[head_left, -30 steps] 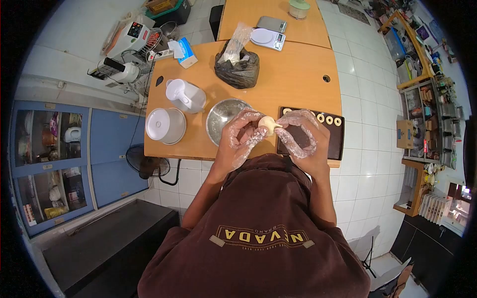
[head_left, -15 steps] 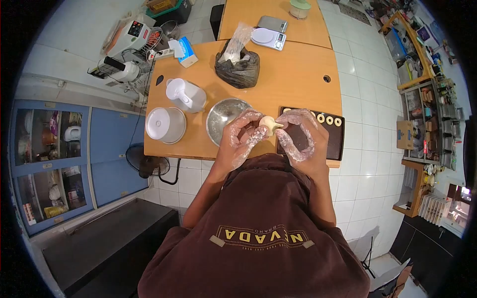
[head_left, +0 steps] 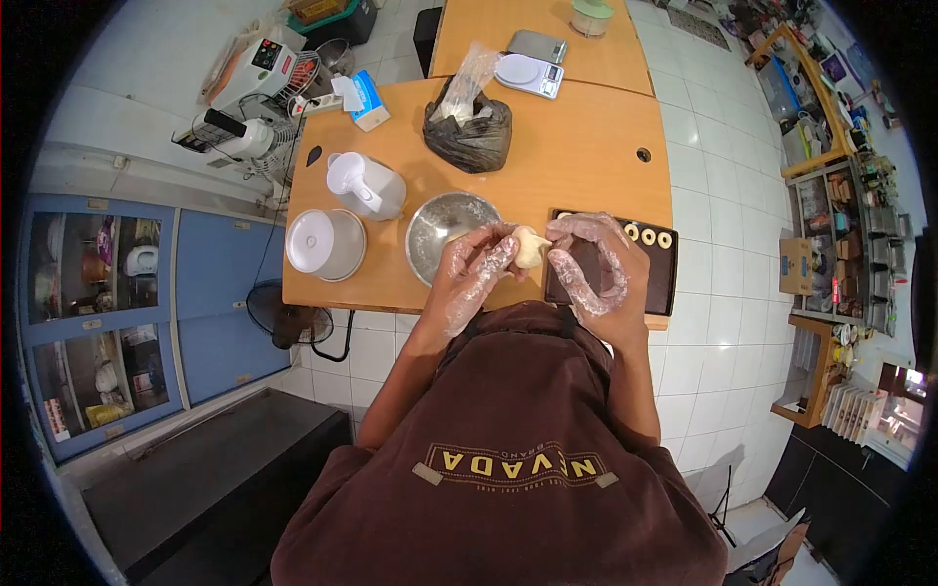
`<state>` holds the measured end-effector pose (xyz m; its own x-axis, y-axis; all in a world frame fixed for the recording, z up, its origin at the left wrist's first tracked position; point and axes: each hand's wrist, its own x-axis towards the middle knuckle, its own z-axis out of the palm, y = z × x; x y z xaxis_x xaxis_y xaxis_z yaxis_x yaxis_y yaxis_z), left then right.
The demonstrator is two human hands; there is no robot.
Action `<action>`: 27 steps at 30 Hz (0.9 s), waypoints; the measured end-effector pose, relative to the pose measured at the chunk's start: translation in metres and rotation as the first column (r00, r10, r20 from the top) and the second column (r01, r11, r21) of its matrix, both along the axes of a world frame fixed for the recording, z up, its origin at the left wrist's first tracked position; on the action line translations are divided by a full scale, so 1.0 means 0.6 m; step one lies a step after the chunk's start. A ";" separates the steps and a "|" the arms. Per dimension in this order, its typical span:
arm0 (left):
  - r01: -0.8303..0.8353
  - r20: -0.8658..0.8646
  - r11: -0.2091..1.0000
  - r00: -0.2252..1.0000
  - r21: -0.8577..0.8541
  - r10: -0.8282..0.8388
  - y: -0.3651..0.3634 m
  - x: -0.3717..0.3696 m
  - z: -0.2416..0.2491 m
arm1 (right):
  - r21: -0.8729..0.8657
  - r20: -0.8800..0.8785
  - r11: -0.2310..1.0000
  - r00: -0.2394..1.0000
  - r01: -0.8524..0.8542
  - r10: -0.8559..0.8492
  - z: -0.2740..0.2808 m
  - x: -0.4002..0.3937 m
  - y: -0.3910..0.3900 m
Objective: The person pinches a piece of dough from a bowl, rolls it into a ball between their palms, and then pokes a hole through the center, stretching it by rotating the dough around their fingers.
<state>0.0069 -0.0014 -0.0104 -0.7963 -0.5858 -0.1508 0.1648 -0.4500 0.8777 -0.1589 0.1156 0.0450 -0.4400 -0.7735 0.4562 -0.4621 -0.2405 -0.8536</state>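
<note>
Dough partly covered, scale readout illegible (too small)

Dough held in floured left hand.
Right hand beside it, contact unclear; tray of rings on tabletop.

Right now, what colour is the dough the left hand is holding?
The dough in the left hand is pale creamy yellow, as the head view shows.

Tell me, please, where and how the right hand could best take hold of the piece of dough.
Probably pinch the dough lightly on its right side, coming from the right: the left hand grips the opposite side, leaving this one exposed towards the right hand, and the rounded lump looks soft.
</note>
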 end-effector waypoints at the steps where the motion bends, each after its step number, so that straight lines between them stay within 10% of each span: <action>1: 0.008 -0.049 0.999 0.999 0.033 -0.006 0.001 -0.002 -0.005 | 0.003 -0.049 1.000 0.999 -0.016 0.016 0.001 -0.006 0.002; 27: -0.063 -0.097 0.978 0.992 0.201 0.084 0.011 -0.017 0.015 | -0.042 -0.278 0.999 0.961 0.005 -0.016 0.000 -0.011 0.005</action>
